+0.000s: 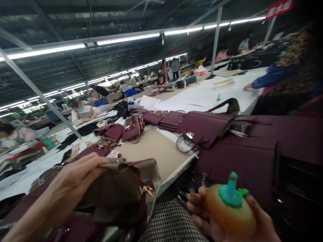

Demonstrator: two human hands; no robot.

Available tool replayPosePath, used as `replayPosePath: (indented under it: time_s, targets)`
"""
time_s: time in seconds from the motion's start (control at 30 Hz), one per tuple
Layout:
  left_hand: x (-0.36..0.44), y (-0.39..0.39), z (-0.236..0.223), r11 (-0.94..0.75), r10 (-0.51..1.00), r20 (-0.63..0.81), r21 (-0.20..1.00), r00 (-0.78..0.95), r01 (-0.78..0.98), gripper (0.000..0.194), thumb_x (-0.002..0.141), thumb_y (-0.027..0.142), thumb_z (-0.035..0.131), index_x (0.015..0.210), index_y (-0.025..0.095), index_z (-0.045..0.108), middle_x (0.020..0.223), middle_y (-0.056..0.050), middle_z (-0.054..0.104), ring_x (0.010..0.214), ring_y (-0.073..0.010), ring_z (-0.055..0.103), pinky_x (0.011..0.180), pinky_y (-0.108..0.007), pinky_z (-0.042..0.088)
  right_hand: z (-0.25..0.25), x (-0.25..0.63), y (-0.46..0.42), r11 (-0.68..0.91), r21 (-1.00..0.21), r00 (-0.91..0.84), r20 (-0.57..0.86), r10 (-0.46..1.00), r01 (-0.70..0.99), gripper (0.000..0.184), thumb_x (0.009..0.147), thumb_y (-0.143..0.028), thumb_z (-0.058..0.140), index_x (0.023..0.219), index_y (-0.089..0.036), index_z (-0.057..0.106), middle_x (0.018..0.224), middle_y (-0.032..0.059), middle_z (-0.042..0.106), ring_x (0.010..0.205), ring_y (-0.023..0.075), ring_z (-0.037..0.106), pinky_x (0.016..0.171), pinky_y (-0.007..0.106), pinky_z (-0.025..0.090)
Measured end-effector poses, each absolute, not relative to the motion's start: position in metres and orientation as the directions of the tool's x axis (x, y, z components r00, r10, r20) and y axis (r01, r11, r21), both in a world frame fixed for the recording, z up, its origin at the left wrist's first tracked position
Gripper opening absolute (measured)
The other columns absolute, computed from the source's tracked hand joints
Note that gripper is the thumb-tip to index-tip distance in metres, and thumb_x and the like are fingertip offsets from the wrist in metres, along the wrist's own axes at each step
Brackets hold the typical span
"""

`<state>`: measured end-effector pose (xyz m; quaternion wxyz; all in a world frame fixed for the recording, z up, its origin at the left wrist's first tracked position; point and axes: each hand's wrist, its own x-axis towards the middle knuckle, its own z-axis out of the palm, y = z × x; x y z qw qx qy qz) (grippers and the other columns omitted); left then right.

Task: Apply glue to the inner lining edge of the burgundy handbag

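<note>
My left hand (82, 173) grips the upper edge of a maroon handbag (147, 210) at the lower middle. The bag gapes toward me, showing its olive-brown lining (113, 191) and a gold zip pull (148, 191). My left fingertips are partly hidden behind the lining. At the lower right, my right hand (209, 218) is wrapped round a rounded amber glue bottle (228, 210) with a blue-green nozzle, which points up. The bottle is apart from the bag.
Finished-looking maroon handbags (204, 127) lie along the table and to my right, near a beige board (148, 148). Another green nozzle (218, 97) stands on the white tabletop (196, 97). A co-worker's blue sleeve (267, 79) reaches in at right. A slanting post (42, 95) rises at left.
</note>
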<state>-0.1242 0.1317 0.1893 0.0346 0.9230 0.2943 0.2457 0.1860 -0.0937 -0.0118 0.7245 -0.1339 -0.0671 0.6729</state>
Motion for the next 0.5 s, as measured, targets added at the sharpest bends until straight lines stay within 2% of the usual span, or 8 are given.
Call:
replayPosePath:
  time_s: [0.1, 0.2, 0.23, 0.3, 0.37, 0.43, 0.5]
  targets:
    - [-0.109, 0.096, 0.138, -0.818, 0.557, 0.331, 0.377, 0.762, 0.435, 0.025, 0.098, 0.041, 0.05, 0.1, 0.029, 0.073, 0.089, -0.004, 0.069, 0.077, -0.0158, 0.067, 0.064, -0.02, 0.053, -0.004, 0.164, -0.104, 0.015, -0.367, 0.038, -0.055, 0.998, -0.93, 0.071, 0.085, -0.07, 0.059, 0.114, -0.007, 0.074, 0.133, 0.0273, 0.059, 0.134, 0.0439, 0.046, 0.116, 0.058, 0.03]
    - [-0.099, 0.074, 0.101, -0.776, 0.568, 0.302, 0.504, 0.765, 0.378, 0.023, 0.099, 0.037, 0.051, 0.098, 0.029, 0.072, 0.088, -0.003, 0.066, 0.078, -0.0134, 0.067, 0.068, -0.018, 0.053, -0.02, 0.151, -0.111, -0.012, -0.386, 0.029, -0.101, 0.995, -0.923, 0.069, 0.088, -0.067, 0.059, 0.115, -0.006, 0.072, 0.129, 0.0259, 0.062, 0.132, 0.0429, 0.05, 0.118, 0.057, 0.025]
    - [-0.096, 0.068, 0.095, -0.765, 0.569, 0.295, 0.532, 0.768, 0.362, 0.022, 0.099, 0.036, 0.051, 0.097, 0.029, 0.072, 0.087, -0.002, 0.065, 0.077, -0.0128, 0.066, 0.067, -0.017, 0.053, -0.026, 0.148, -0.111, -0.028, -0.379, 0.016, -0.112, 0.994, -0.925, 0.068, 0.089, -0.067, 0.059, 0.116, -0.006, 0.072, 0.129, 0.0251, 0.062, 0.13, 0.042, 0.052, 0.117, 0.056, 0.027]
    - [-0.091, 0.06, 0.092, -0.743, 0.568, 0.276, 0.578, 0.775, 0.338, 0.021, 0.099, 0.035, 0.052, 0.096, 0.029, 0.072, 0.085, -0.002, 0.064, 0.075, -0.012, 0.064, 0.064, -0.017, 0.052, -0.035, 0.144, -0.11, -0.069, -0.362, -0.032, -0.106, 0.994, -0.93, 0.068, 0.091, -0.067, 0.057, 0.12, -0.007, 0.07, 0.13, 0.0242, 0.062, 0.123, 0.0395, 0.058, 0.11, 0.053, 0.037]
    - [-0.086, 0.055, 0.097, -0.722, 0.57, 0.26, 0.61, 0.779, 0.325, 0.021, 0.099, 0.034, 0.052, 0.094, 0.028, 0.072, 0.083, -0.002, 0.063, 0.073, -0.0118, 0.063, 0.062, -0.017, 0.051, -0.036, 0.139, -0.106, -0.112, -0.329, -0.085, -0.094, 0.992, -0.938, 0.065, 0.091, -0.066, 0.059, 0.121, -0.009, 0.069, 0.127, 0.0211, 0.065, 0.111, 0.033, 0.065, 0.097, 0.043, 0.048]
    - [-0.082, 0.053, 0.106, -0.712, 0.582, 0.262, 0.622, 0.77, 0.327, 0.022, 0.099, 0.035, 0.053, 0.091, 0.027, 0.071, 0.081, -0.001, 0.063, 0.072, -0.0117, 0.061, 0.061, -0.017, 0.05, -0.031, 0.134, -0.101, -0.133, -0.279, -0.123, -0.053, 0.991, -0.951, 0.059, 0.089, -0.062, 0.065, 0.118, -0.011, 0.071, 0.116, 0.0159, 0.07, 0.096, 0.0255, 0.069, 0.087, 0.035, 0.052]
    - [-0.082, 0.053, 0.114, -0.701, 0.607, 0.272, 0.625, 0.747, 0.343, 0.02, 0.097, 0.037, 0.057, 0.091, 0.026, 0.072, 0.084, -0.001, 0.066, 0.075, -0.0128, 0.063, 0.063, -0.018, 0.052, -0.022, 0.131, -0.096, -0.157, -0.224, -0.159, -0.01, 0.987, -0.962, 0.051, 0.089, -0.056, 0.07, 0.114, -0.012, 0.073, 0.105, 0.0115, 0.073, 0.087, 0.0209, 0.07, 0.084, 0.031, 0.054]
